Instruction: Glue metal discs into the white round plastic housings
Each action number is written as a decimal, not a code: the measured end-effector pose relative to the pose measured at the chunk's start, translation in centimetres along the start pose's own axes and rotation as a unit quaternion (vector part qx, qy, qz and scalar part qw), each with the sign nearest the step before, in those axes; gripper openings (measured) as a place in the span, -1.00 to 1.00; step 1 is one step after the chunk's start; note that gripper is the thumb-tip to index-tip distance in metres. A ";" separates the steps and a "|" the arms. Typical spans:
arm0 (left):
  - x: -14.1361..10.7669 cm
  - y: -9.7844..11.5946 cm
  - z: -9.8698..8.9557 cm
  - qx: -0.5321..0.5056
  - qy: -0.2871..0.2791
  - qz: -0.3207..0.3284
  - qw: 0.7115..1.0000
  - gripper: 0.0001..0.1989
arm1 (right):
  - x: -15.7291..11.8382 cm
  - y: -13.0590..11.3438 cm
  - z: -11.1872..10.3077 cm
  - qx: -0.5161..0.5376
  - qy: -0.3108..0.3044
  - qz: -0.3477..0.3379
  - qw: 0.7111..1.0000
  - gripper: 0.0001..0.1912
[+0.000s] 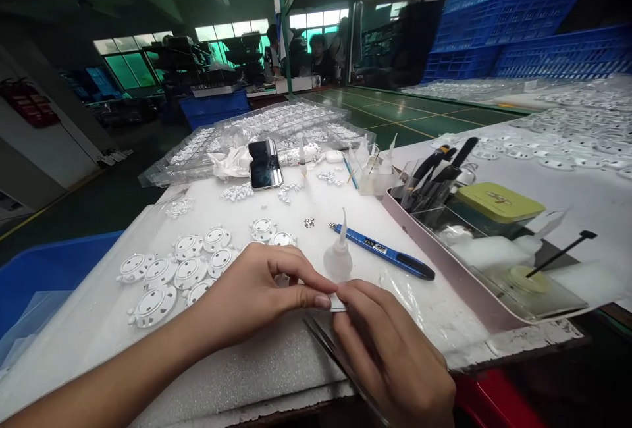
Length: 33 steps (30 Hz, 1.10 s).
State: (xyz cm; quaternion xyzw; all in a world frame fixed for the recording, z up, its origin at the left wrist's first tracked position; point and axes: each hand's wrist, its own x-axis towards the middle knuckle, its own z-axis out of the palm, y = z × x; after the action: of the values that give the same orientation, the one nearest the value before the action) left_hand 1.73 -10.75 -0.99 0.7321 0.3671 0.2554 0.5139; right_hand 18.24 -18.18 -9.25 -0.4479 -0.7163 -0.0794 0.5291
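Observation:
My left hand (266, 290) pinches a small white plastic part (338, 304) between thumb and fingers. My right hand (395, 346) grips the same part from the other side, and most of it is hidden by the fingers. A pair of dark metal tweezers (323, 339) lies under the right hand's fingers, pointing up and left. Just beyond the hands stands a translucent squeeze bottle (338, 260) with a thin nozzle. To its right lies a blue pen-like tool (382, 250). Several round white turtle-shaped pieces (190, 273) are spread left of my left hand.
A phone (265, 164) rests at the back near small white parts (237, 191) and a tiny metal pile (309, 222). Clear trays (291, 115) are stacked behind. At right is a pink organizer box (444, 270) with tools. A blue bin (29, 276) stands left, below the table edge.

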 end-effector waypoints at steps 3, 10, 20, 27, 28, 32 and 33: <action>0.0 0.0 0.0 0.004 -0.016 0.004 1.000 -0.89 | -0.2 -0.2 0.1 0.013 -0.004 0.010 1.000 -0.71; -0.1 -0.1 -0.4 0.012 -0.060 0.002 0.998 -0.93 | -0.4 -0.3 0.2 0.020 0.020 0.016 0.999 -0.69; -0.9 -0.5 -0.4 0.190 -0.052 0.150 0.969 -0.79 | 0.4 -0.8 -0.6 0.089 -0.012 0.094 0.992 -0.70; -1.6 -0.2 -2.5 0.277 0.132 0.206 0.929 -0.82 | 2.0 0.5 -1.3 0.128 0.047 0.249 0.959 -0.66; -1.6 -0.1 -2.9 0.271 0.162 0.208 0.926 -0.82 | 2.3 0.8 -1.3 0.088 0.030 0.249 0.964 -0.62; -1.4 -0.2 -3.4 0.153 0.232 0.119 0.953 -0.83 | 3.3 1.9 -0.9 -0.002 -0.080 0.197 0.977 -0.72; -1.2 -0.3 -3.3 0.090 0.232 0.077 0.965 -0.82 | 3.5 2.0 -0.7 0.015 -0.100 0.193 0.976 -0.81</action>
State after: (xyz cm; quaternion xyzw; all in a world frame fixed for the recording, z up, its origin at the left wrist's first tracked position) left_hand -1.54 -9.84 -0.11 0.7217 0.4403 0.4234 0.3255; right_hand 20.06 -15.50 -6.78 -0.5757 -0.6667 0.0806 0.4664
